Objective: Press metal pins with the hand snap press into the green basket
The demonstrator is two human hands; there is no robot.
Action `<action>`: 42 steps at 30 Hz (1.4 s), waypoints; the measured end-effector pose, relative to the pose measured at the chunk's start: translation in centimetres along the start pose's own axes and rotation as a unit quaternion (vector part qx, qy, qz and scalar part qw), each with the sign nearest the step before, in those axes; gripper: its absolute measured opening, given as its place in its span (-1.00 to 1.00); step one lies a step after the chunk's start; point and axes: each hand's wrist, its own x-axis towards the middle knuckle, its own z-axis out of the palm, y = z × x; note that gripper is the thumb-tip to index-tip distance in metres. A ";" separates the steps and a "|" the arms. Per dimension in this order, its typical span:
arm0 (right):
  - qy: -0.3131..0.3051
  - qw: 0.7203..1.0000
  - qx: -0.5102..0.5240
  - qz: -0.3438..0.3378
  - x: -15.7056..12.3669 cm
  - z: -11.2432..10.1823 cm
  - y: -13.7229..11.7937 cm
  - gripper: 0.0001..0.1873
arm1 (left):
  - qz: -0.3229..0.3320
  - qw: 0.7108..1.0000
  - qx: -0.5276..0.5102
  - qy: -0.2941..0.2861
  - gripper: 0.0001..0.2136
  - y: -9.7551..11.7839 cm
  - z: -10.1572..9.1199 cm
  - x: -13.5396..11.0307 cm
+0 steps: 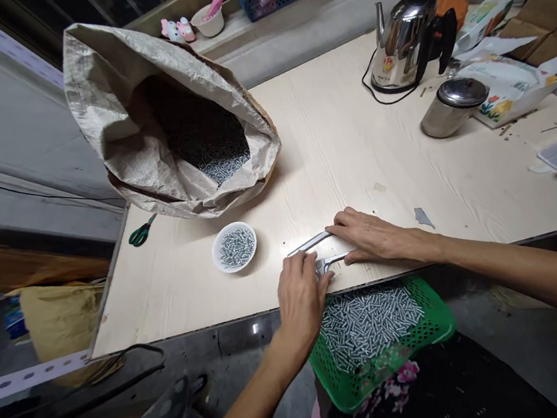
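Note:
A metal hand tool with two silver handles (311, 243) lies near the front edge of the pale wooden table (367, 152). My right hand (369, 235) rests flat over its handles, fingers stretched out and pressing down. My left hand (301, 293) sits at the tool's near end, fingers curled down over it; what they pinch is hidden. Below the table edge, a green plastic basket (424, 336) full of small silver screws rests on my lap. A white bowl (234, 246) of the same screws stands left of my hands.
A big open paper sack (151, 150) of screws stands at the back left, green scissors (141, 233) beside it. A steel kettle (404, 37), a lidded steel cup (452, 106) and packets fill the back right.

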 end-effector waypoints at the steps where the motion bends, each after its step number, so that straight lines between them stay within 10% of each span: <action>1: -0.006 1.000 -0.001 0.005 0.0 -0.1 -0.3 -0.54 | 0.046 0.999 0.012 0.000 -0.65 0.2 0.4 0.8; 7: -0.022 0.997 -0.051 0.053 -0.3 -0.5 -1.3 -0.50 | 0.138 0.982 0.046 -0.120 -0.62 -0.4 1.6 4.9; 15: -0.028 0.992 -0.108 0.060 1.0 1.3 -0.9 -0.85 | 0.104 0.987 0.071 -0.103 -0.90 0.1 3.1 4.7; 25: 0.078 0.993 -0.063 0.062 -3.5 3.2 -1.7 -0.26 | -0.065 0.985 -0.087 0.135 -0.80 -3.9 0.6 -0.6; 34: 0.170 0.974 -0.067 0.131 -4.7 7.1 -3.4 -0.62 | -0.166 0.980 -0.076 -0.084 -0.77 -5.0 0.2 -0.9; 42: 0.212 0.968 -0.060 0.121 -4.7 7.8 -2.9 -0.70 | -0.079 0.972 -0.013 -0.222 -0.86 -5.4 -1.7 0.8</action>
